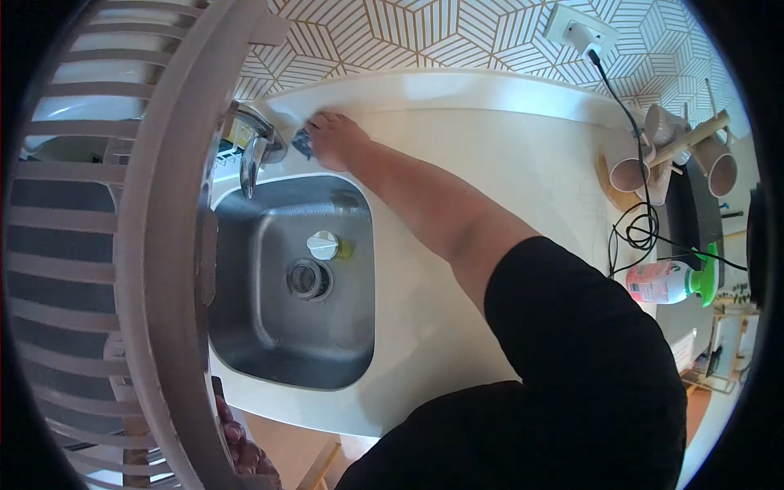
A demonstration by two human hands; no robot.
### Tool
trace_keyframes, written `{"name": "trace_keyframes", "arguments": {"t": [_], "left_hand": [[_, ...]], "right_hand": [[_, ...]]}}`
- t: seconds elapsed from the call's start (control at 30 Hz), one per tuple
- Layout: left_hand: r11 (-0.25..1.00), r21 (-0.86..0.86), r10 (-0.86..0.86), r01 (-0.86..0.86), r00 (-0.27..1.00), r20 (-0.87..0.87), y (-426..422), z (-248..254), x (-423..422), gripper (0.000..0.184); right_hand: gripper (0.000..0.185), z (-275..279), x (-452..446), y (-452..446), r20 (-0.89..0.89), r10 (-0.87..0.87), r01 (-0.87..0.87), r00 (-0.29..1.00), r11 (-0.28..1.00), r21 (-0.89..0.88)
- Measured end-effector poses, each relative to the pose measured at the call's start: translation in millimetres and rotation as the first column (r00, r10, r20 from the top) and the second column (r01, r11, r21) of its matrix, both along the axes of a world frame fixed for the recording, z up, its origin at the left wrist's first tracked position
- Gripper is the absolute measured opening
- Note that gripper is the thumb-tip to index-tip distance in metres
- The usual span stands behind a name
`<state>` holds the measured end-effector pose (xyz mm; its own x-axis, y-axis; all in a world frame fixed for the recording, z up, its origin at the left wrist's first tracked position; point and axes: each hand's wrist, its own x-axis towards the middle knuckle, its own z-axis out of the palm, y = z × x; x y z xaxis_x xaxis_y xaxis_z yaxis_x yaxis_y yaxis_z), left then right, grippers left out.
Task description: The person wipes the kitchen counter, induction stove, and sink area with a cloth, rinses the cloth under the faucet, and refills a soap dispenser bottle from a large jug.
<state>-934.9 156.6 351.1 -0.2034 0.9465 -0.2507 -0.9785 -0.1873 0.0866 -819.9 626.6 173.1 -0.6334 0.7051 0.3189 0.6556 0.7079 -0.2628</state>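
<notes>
Cloth (302,144): bunched, long axis unclear, nine o'clock of right hand (337,140), fingers closed over it; this hand the nearer. Left hand (247,449): toward seven o'clock, at rack (151,245), grip cannot be told. Edges: tap (252,167) nine, sink (347,343) six, backsplash (445,90) twelve. Widest counter (506,155): three.

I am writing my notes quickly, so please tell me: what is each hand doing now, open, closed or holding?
Left hand: closed on the rack, partly hidden.
Right hand: closed over a cloth by the sink.
</notes>
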Motion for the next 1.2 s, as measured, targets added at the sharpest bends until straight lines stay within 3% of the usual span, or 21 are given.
{"name": "trace_keyframes", "arguments": {"t": [0.17,0.23,0.27,0.37,0.47,0.57,0.73,0.83,0.93,1.07,1.2], "left_hand": [[1.0,-0.006,0.005,-0.005,1.0,-0.004,1.5,-3.0,-1.3,0.05],[1.0,-0.01,0.011,-0.011,1.0,-0.005,-0.1,-2.7,-1.7,0.05],[1.0,-0.012,0.011,-0.011,1.0,-0.004,0.3,-3.6,-1.7,0.051],[1.0,-0.001,0.008,-0.008,1.0,-0.004,0.7,-2.9,-1.0,0.052],[1.0,-0.001,0.001,-0.001,1.0,-0.008,0.8,-2.8,-1.8,0.053],[1.0,0.004,-0.004,0.004,1.0,-0.003,0.9,-3.2,-3.8,0.055],[1.0,0.015,-0.005,0.006,1.0,-0.023,3.2,-4.3,-5.8,0.057],[1.0,0.013,-0.006,0.006,1.0,-0.027,4.0,-2.4,-4.0,0.058],[1.0,0.026,-0.007,0.008,1.0,-0.029,5.0,0.1,-1.2,0.059],[0.999,0.042,-0.002,0.003,1.0,-0.028,4.3,2.3,-0.1,0.061],[0.998,0.056,-0.013,0.015,0.999,-0.029,5.8,4.3,1.9,0.063]], "right_hand": [[0.036,9.4,-34.3,-4.3,-0.047,-0.125,0.126,0.991,0.992,0.022],[0.031,6.1,-37.1,-6.7,-0.236,-0.146,0.172,0.961,0.981,0.093],[0.031,8.2,-32.9,-10.4,-0.234,-0.143,0.167,0.962,0.982,0.088],[0.03,18.3,-20.3,-14.1,-0.188,-0.016,0.02,0.982,1.0,0.018],[0.03,15.6,-22.2,-22.2,-0.046,-0.106,0.103,0.993,0.993,-0.059],[0.032,13.0,-32.0,-22.4,0.09,-0.198,0.196,0.976,0.98,0.035],[0.036,14.0,-47.7,-2.3,0.071,-0.02,0.017,0.997,0.999,0.039],[0.036,17.9,-44.1,-1.1,0.055,0.015,-0.012,0.998,0.998,-0.054],[0.037,5.3,-43.2,-6.1,0.019,-0.01,0.009,1.0,0.998,0.059],[0.038,9.1,-33.7,-32.3,-0.026,-0.012,0.012,1.0,1.0,-0.013],[0.033,17.5,-21.0,-43.9,-0.051,0.102,-0.105,0.993,0.993,-0.059]]}}
